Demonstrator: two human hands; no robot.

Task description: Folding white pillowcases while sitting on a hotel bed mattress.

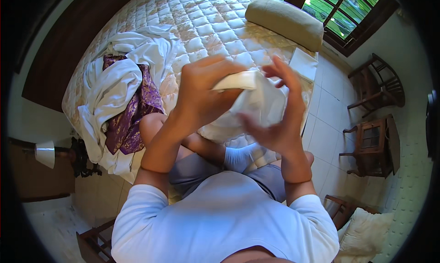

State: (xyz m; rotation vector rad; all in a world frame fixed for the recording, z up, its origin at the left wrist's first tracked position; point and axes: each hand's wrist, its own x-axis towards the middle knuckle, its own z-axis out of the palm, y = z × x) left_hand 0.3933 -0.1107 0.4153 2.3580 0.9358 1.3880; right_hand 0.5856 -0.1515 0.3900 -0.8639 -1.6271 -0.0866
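Your left hand [201, 91] is clenched over the top of a white cloth [259, 102], fingers wrapped around its folded edge, while your right hand [279, 121] grips the same cloth from the 3 o'clock side with fingers spread (the thumb is hidden behind the fabric). You hold the cloth above the quilted mattress [206, 20]. A heap of white sheets [114, 84] and purple fabric [133, 112] lies at 9 o'clock, a beige bolster [284, 22] at 1 o'clock.

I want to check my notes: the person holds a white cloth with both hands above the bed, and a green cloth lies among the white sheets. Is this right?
Not quite. In the head view the cloth among the white sheets is purple, not green. Both hands, left hand and right hand, do hold the white cloth above the bed.
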